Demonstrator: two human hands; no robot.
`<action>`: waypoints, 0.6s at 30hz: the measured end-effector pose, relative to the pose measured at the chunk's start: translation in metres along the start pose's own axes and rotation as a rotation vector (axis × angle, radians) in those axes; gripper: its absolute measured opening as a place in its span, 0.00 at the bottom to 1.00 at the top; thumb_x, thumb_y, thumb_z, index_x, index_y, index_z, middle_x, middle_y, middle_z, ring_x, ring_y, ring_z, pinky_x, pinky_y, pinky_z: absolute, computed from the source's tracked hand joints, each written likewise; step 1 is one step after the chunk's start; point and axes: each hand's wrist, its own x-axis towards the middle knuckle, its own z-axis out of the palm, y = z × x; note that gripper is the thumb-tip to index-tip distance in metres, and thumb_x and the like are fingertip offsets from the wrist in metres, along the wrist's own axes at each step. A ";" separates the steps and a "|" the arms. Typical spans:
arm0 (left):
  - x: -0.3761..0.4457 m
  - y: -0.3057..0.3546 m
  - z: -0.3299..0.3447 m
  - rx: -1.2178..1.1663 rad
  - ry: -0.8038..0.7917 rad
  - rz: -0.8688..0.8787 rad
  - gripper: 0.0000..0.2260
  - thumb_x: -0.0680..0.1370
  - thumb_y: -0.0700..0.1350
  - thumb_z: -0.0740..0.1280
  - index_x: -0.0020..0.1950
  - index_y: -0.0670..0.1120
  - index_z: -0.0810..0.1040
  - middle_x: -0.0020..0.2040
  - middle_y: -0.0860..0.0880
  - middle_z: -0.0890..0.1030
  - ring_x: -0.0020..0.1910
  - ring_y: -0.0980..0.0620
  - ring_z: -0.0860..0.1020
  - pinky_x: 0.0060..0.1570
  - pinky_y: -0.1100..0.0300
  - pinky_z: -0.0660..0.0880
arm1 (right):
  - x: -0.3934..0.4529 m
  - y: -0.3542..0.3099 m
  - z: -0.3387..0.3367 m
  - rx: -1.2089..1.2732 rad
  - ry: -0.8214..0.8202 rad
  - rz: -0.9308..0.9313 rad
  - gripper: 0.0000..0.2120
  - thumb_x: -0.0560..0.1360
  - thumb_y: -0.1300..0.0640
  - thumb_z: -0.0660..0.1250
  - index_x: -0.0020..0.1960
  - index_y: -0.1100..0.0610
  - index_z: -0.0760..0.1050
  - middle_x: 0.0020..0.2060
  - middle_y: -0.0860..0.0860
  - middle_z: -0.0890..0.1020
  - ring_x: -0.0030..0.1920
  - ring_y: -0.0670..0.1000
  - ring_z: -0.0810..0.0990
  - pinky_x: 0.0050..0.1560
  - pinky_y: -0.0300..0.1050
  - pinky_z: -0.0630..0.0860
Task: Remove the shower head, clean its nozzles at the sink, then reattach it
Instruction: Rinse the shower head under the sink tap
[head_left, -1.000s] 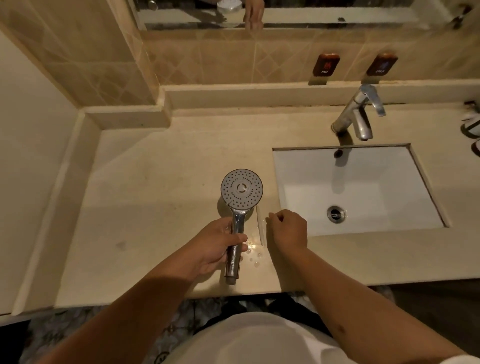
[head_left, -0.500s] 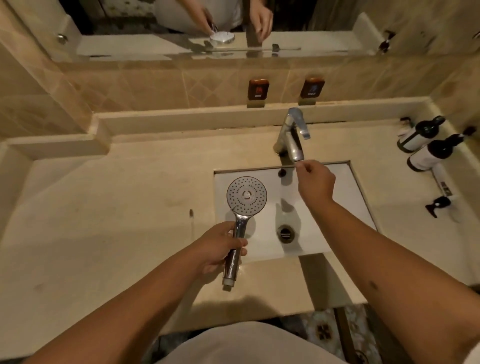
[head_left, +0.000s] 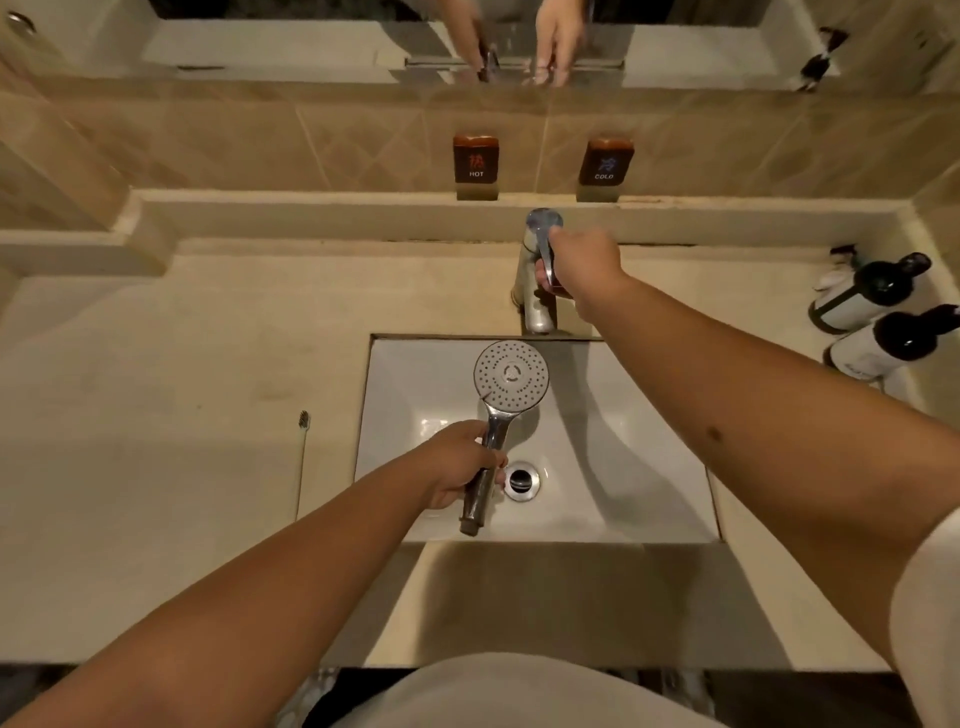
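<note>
A chrome shower head (head_left: 511, 378) with its nozzle face turned up hangs over the white sink basin (head_left: 623, 467). My left hand (head_left: 460, 462) grips its handle, just left of the drain (head_left: 522, 481). My right hand (head_left: 582, 265) reaches to the back of the basin and grips the lever of the chrome faucet (head_left: 535, 306). No water is visible from the spout.
A toothbrush (head_left: 303, 447) lies on the beige counter left of the basin. Two dark-capped bottles (head_left: 872, 296) lie at the right end of the counter. HOT (head_left: 475, 158) and COLD (head_left: 605, 161) labels sit on the tiled wall under the mirror.
My left hand carried the shower head from the counter to over the basin. My right hand left the counter, reached past the spout and took hold of the faucet lever.
</note>
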 end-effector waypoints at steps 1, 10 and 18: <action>0.003 0.001 0.005 0.001 0.001 -0.003 0.11 0.78 0.34 0.63 0.58 0.43 0.75 0.46 0.41 0.80 0.40 0.48 0.80 0.37 0.55 0.78 | 0.001 -0.001 0.001 0.065 -0.008 0.058 0.11 0.79 0.52 0.61 0.42 0.58 0.74 0.34 0.54 0.79 0.29 0.50 0.78 0.31 0.44 0.76; 0.019 0.006 0.024 -0.013 0.001 -0.009 0.10 0.78 0.34 0.62 0.58 0.41 0.74 0.44 0.42 0.79 0.37 0.50 0.79 0.35 0.56 0.76 | -0.004 0.001 0.003 0.173 -0.151 0.196 0.19 0.81 0.45 0.56 0.40 0.56 0.74 0.26 0.48 0.73 0.22 0.45 0.68 0.23 0.36 0.63; 0.027 0.014 0.024 -0.022 -0.016 -0.015 0.08 0.80 0.34 0.60 0.57 0.43 0.74 0.44 0.42 0.78 0.37 0.51 0.78 0.35 0.57 0.75 | -0.007 -0.005 0.007 0.122 -0.105 0.214 0.19 0.82 0.46 0.54 0.40 0.56 0.73 0.28 0.49 0.71 0.24 0.46 0.64 0.28 0.40 0.61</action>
